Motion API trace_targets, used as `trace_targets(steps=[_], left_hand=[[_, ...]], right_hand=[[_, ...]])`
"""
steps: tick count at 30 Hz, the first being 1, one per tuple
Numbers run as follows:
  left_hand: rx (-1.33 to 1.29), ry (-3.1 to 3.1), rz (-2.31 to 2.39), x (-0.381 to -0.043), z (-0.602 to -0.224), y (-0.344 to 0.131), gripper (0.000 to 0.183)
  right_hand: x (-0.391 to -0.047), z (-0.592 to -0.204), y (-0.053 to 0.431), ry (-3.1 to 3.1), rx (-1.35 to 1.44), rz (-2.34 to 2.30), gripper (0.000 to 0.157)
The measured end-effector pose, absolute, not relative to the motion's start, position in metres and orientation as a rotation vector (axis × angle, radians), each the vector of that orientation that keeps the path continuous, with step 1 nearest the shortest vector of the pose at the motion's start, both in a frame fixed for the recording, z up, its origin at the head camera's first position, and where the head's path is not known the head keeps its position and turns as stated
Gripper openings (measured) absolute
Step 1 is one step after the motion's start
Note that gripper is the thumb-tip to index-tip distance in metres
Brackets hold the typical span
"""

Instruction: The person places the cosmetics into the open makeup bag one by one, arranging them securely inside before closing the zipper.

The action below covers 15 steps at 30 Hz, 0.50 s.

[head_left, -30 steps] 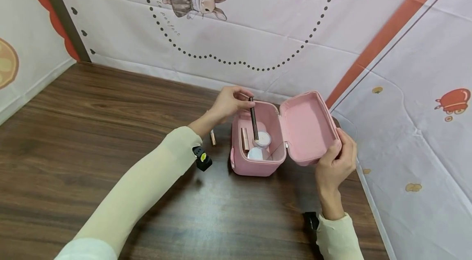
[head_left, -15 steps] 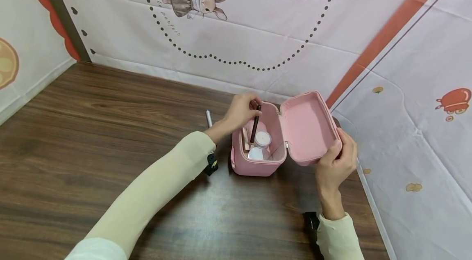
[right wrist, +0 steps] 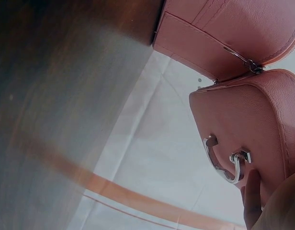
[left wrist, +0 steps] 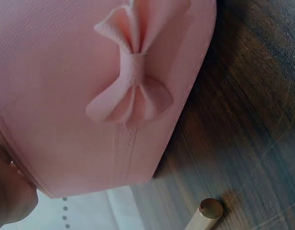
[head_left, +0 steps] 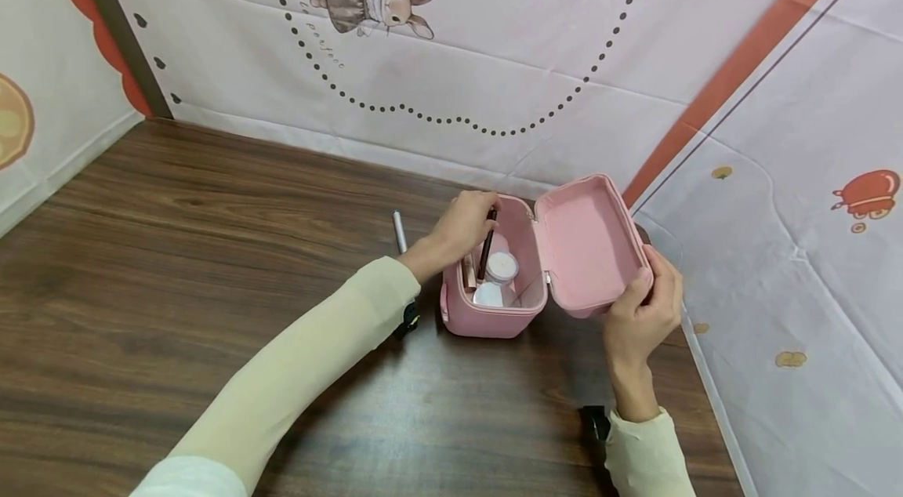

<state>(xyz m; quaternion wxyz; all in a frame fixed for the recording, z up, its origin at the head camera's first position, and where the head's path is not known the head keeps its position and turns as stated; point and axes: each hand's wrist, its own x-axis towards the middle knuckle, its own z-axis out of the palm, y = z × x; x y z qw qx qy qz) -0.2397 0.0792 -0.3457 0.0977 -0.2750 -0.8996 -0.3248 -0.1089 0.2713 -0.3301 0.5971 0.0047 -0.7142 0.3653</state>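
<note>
In the head view a pink cosmetic case [head_left: 491,323] stands on the table, its lid [head_left: 589,242] swung out to the right. My left hand [head_left: 462,226] is over the case's left side, pinching the top of a slim dark brown pencil-like stick [head_left: 487,252]. The stick's lower end is inside the case, beside a rose-gold tube [head_left: 469,273] and a round white-topped jar [head_left: 502,266]. Nearer the front lies another white round item [head_left: 488,294]. My right hand [head_left: 643,305] grips the lid's outer edge, thumb on the inner side; in the right wrist view its fingers [right wrist: 253,196] lie near the metal-ended handle [right wrist: 219,165].
A thin silver stick [head_left: 399,230] lies on the table left of the case, partly behind my left wrist. In the left wrist view a gold tube end [left wrist: 210,209] shows near the case's bow [left wrist: 133,86]. Printed cloth walls [head_left: 451,66] border the wooden table [head_left: 212,246].
My left hand has moved right and down, lowering the dark stick into the case beside the rose-gold tube. The silver stick has come into view. My right hand stays on the lid.
</note>
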Motion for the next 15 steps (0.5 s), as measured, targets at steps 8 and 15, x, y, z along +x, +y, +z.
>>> trace_targets(steps=[8,15], left_hand=[[-0.853,-2.656,-0.637,-0.240,-0.349,0.081,0.018],[-0.849,-2.726,-0.264,-0.242,-0.344,0.083,0.024]], right_hand=[[-0.117,-0.345,0.288,-1.667,0.009,0.838,0.032],[-0.110,-0.329,0.271,-1.653,0.020,0.846,0.031]])
